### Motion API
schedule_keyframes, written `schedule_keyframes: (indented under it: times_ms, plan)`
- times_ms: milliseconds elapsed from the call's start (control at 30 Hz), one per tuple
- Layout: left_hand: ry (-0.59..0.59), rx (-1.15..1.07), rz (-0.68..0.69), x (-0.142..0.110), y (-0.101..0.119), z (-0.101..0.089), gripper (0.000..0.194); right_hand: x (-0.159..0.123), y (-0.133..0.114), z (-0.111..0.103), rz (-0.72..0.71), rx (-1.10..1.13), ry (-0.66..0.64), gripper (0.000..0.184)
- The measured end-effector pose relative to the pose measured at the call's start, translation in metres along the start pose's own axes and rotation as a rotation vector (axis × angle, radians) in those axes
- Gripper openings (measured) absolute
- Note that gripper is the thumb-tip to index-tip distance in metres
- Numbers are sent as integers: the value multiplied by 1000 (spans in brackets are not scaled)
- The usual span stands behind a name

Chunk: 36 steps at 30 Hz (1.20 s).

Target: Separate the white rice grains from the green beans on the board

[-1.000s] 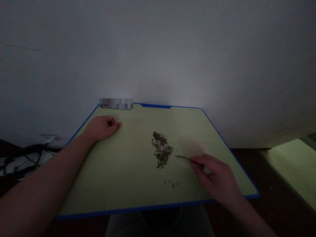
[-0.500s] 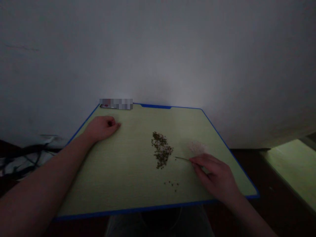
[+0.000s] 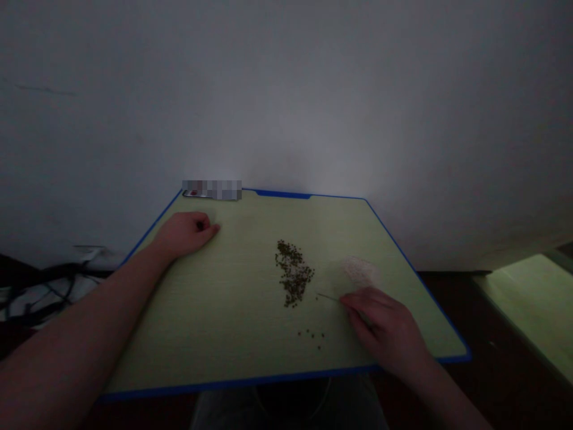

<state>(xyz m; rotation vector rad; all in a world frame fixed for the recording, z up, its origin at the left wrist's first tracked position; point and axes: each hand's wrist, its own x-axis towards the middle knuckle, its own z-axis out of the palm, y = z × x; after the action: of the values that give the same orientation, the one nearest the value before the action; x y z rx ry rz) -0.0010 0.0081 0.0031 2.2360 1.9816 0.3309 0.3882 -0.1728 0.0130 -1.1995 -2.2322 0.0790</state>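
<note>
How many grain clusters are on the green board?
2: a long heap at the centre, and a small scatter nearer the front edge. More may be hidden under the right hand.

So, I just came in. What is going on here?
A person has both hands on a green board with a blue edge. The right hand holds a thin pick, its tip close to a pile of small dark grains. A few stray grains lie nearer the front, and a pale powder patch lies beyond the right hand. The left hand rests curled, away from the grains.
</note>
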Motion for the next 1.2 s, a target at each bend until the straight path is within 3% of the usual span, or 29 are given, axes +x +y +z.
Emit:
schedule_keyframes:
  times_ms: [333,833,1033,1200]
  plan:
    - [2,8,10,0,-1,1,44,-4,-5,0,-29,-17,40,22]
    - [7,-16,26,1,-2,1,43,-17,-17,0,-132,-15,-25,23]
    - [0,-23,26,-2,2,-3,42,-14,-23,18,-175,-210,-26,28]
    - [-7,-9,27,-2,3,-4,43,-8,-13,20,-82,-396,-20,30]
